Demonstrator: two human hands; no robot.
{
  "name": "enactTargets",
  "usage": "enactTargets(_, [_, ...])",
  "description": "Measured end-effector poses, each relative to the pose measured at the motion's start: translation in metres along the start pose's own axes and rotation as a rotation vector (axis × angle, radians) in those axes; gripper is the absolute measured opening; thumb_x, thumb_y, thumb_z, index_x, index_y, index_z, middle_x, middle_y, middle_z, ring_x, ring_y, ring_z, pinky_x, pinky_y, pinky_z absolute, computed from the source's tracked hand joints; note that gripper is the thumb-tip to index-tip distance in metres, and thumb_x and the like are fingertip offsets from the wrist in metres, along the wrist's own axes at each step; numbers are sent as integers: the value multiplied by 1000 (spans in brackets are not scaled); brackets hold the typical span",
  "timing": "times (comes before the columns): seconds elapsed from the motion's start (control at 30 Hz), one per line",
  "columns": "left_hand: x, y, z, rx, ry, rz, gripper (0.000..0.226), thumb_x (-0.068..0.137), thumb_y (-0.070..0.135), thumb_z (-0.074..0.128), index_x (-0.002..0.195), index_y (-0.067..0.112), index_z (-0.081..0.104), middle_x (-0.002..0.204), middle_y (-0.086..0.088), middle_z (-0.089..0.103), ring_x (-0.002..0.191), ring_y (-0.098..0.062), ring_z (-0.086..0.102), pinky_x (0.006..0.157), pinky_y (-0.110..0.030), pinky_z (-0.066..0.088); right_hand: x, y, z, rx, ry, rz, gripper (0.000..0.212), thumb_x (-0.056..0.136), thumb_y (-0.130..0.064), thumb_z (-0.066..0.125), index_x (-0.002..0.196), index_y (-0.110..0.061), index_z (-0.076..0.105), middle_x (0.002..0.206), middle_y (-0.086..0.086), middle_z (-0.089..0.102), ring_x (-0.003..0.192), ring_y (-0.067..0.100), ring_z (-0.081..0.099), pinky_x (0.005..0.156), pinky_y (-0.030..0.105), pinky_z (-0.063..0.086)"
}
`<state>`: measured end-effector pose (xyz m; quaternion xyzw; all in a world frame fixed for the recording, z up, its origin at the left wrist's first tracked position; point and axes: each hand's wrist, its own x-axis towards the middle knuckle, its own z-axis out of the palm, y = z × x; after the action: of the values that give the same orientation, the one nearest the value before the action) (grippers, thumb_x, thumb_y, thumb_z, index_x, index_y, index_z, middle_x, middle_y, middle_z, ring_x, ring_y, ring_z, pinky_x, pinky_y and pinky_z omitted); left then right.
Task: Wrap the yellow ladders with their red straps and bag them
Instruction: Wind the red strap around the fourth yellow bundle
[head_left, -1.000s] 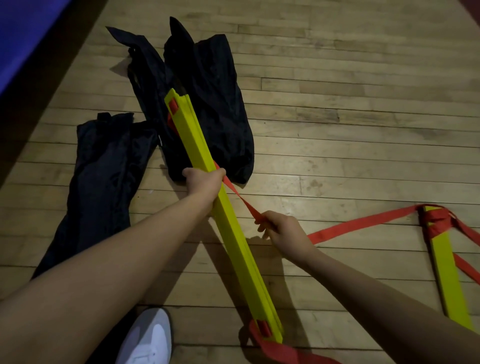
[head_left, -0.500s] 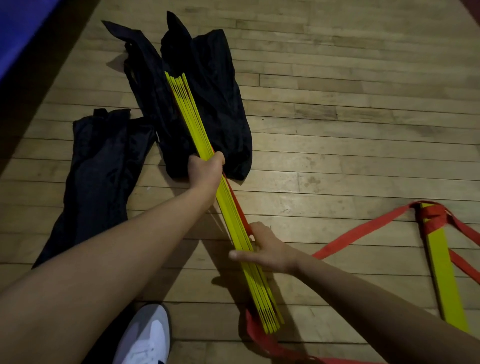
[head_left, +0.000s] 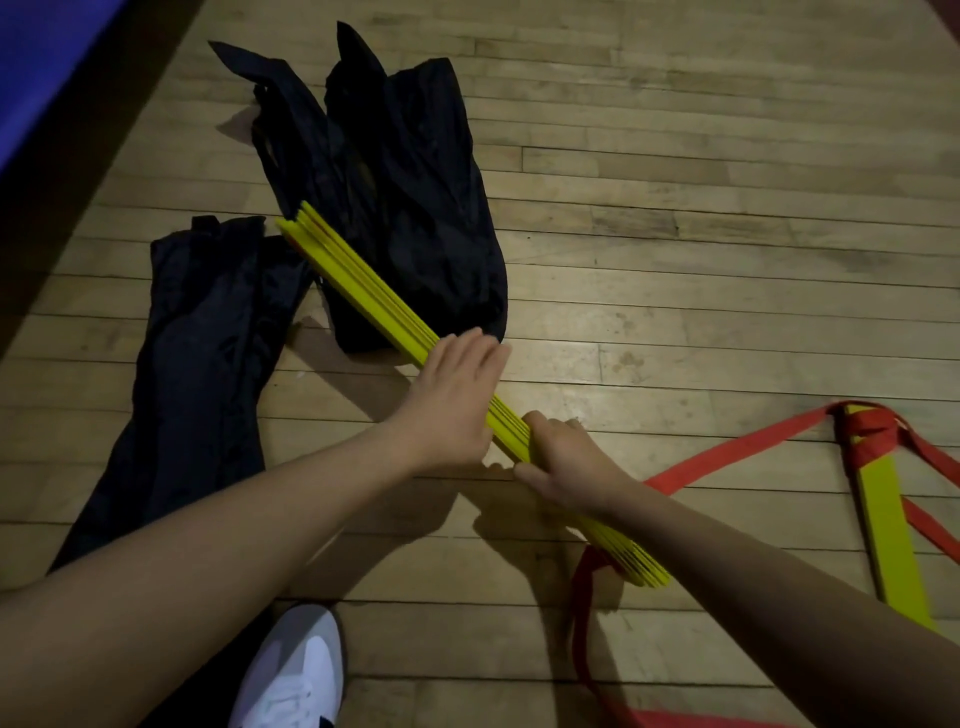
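Two black bags (head_left: 208, 364) (head_left: 405, 197) lie on the wooden floor (head_left: 675, 234). A stack of yellow ladder rungs (head_left: 363, 291) slants across the nearer bag. The left hand (head_left: 457, 395) rests flat on it, fingers straight; the right hand (head_left: 566, 462) grips it. A red strap (head_left: 727, 457) trails right to another yellow rung (head_left: 893, 540).

All I've got behind is a worn wooden plank floor (head_left: 701, 218), dimly lit with hard shadows, and a blue mat (head_left: 47, 67) along the top-left corner.
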<state>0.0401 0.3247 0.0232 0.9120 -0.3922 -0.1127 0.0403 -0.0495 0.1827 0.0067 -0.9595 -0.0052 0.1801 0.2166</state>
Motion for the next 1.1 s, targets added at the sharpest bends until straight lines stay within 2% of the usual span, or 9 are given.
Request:
enactTargets(0.13, [9,-4,-4,438,-106,254,71,82,36,62,140,9,32,141,-13,35,133,-30,29,111,-44,23,-1,-4,-4,-90,6,-82,39,95,-35,52,124,-10,43,112,10,56,102,24,48,72,23,21])
enactTargets(0.3, [12,-4,-3,486,-137,438,42,89,35,56,122,11,47,124,-9,53,117,-28,48,103,-41,37,-4,6,-8,-164,-23,-173,42,94,-37,52,127,-12,43,110,8,54,94,16,39,72,21,18])
enactTargets(0.47, [13,-1,0,326,-278,325,23,89,25,58,108,14,53,100,-3,60,90,-23,58,65,-33,41,1,12,-6,-231,-29,-205,46,91,-39,56,127,-12,45,105,10,58,93,21,48,72,24,23])
enactTargets(0.6, [6,-12,0,304,-293,264,17,88,18,55,104,15,53,100,-3,62,88,-22,58,66,-32,40,6,27,-10,-219,-22,-149,45,88,-44,58,123,-17,48,107,5,61,90,21,56,70,29,39])
enactTargets(0.8, [-11,-30,6,343,-243,182,22,88,11,50,109,10,51,107,-8,63,97,-28,60,70,-35,44,7,40,-16,-238,-16,-130,50,83,-50,63,122,-22,49,110,-1,58,95,18,53,79,28,33])
enactTargets(0.87, [-17,-36,17,357,-129,166,24,81,7,56,105,8,54,98,-10,64,86,-30,63,64,-35,46,9,41,-16,-235,10,-103,63,78,-63,63,123,-21,47,113,-2,51,102,18,49,90,31,32])
enactTargets(0.97, [-23,-44,25,386,-34,161,32,49,4,76,77,7,60,64,-9,61,50,-26,58,41,-28,40,10,43,-16,-321,33,-95,75,73,-68,63,126,-19,42,116,1,42,107,20,41,97,35,30])
enactTargets(1.03, [-25,-48,32,375,-1,147,38,40,3,80,72,8,62,57,-7,58,43,-24,55,37,-25,38,13,39,-16,-496,47,-128,74,71,-62,69,123,-16,44,115,4,43,102,23,43,92,37,34])
enactTargets(1.1, [-27,-50,35,369,-24,120,40,43,3,81,78,8,64,61,-6,60,48,-24,57,39,-26,40,16,36,-16,-625,75,-138,69,60,-55,79,109,-13,55,99,7,51,83,23,51,74,35,43])
